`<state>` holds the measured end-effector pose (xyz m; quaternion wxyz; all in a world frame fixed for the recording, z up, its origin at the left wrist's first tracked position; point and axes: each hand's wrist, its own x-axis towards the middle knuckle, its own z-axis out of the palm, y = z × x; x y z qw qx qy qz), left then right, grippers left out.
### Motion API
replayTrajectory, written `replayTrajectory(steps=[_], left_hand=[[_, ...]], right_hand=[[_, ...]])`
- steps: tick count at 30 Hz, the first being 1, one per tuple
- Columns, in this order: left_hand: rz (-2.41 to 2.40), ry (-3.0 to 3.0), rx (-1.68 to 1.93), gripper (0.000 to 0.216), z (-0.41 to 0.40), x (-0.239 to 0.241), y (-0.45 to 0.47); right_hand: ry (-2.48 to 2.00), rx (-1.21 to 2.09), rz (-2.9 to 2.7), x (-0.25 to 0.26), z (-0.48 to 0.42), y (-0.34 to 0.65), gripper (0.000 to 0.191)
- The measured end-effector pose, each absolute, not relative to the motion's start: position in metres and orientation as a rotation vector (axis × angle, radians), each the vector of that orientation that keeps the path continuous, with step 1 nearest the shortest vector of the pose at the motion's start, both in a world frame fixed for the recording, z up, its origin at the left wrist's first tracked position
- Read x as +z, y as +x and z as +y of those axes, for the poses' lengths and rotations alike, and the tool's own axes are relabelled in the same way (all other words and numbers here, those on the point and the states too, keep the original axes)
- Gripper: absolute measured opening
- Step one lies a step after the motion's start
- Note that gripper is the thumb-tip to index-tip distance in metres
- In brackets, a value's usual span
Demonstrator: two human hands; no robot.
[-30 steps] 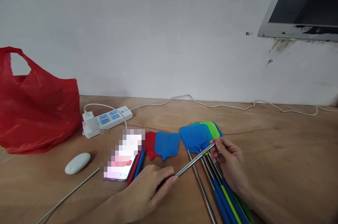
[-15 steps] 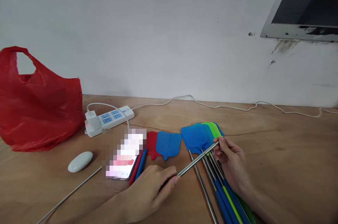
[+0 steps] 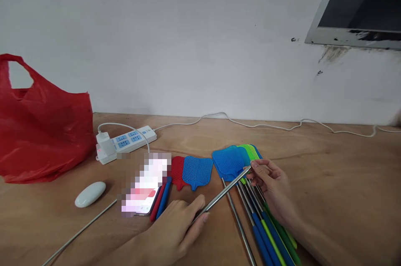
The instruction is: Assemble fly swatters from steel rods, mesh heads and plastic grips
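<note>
Metal rod [image 3: 223, 193] slants above desk [image 3: 338, 182], near blue mesh heads [image 3: 228, 160]. Left hand [image 3: 173, 229]: fingers closed round lower end. Right hand [image 3: 272, 182]: fingers pinch upper end. Judged advisable: firm left grip, light right pinch, both in line with rod.

Wooden tabletop [image 3: 344, 170] meets a pale, pitted wall [image 3: 156, 40]; red plastic bag [image 3: 46, 132] slumps at far left, handle loop up, and just beside it lies a white power strip [image 3: 139, 142], charger [image 3: 106, 146] plugged in at its left end, pale lead [image 3: 336, 133] trailing right near the wall's foot. Nearer, a smooth white oval object [image 3: 90, 194] sits beside a grey cable [image 3: 79, 233]; phone [image 3: 153, 176] lit, partly pixelated. Upper right: dark panel [image 3: 366, 3], grey frame [image 3: 324, 35], cut off by the view's edge.
</note>
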<state>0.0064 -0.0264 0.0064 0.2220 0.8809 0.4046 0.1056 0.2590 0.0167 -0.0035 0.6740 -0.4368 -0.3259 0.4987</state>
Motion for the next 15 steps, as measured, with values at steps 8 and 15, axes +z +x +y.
replayTrajectory(steps=[8, 15], left_hand=[[1.180, 2.433, 0.324, 0.031, -0.027, -0.001, 0.007], [1.208, 2.440, 0.316, 0.035, -0.028, -0.010, 0.010]], right_hand=[[-0.989, 1.171, -0.796, -0.003, 0.010, 0.255, 0.039], [-1.067, 1.178, -0.911, -0.005, 0.007, 0.256, 0.048]])
